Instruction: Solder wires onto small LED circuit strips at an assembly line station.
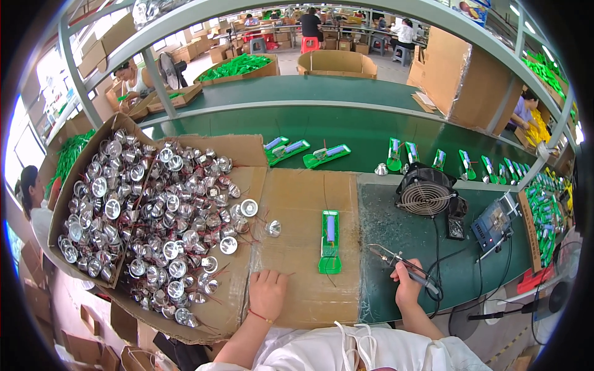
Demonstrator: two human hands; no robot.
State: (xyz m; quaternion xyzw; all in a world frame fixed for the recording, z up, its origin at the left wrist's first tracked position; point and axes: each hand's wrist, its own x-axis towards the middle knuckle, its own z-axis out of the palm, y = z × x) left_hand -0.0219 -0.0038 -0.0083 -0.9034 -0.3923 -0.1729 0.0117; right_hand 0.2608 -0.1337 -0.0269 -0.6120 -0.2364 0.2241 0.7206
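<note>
- The person's right hand (406, 287) grips a pen-shaped soldering iron (423, 280) with a grey handle, fingers wrapped round it; its slim metal tip points left above the dark green table (387, 216), apart from the work.
- The left hand (268, 294) rests on a flat brown cardboard sheet (303, 198), its fingers curled under, so I cannot tell whether they are closed on anything (a thin red cord (260, 316) circles that wrist).
- Between the hands, a little farther from the person, a long green plastic casing (330, 250) lies on the sheet, touched by neither; a blue cylindrical battery (330, 227) sits in it, and thin dark wires trail from its near end.
- Left of the casing stands a single silver reflector cup (273, 229), just beside a great heap of similar silver cups (179, 210) in an open cardboard box (244, 148).
- To the right I see a black round fan (425, 198) with a wire grille and a blue-fronted control box (492, 227).
- More green casings (439, 159) line the far side.
</note>
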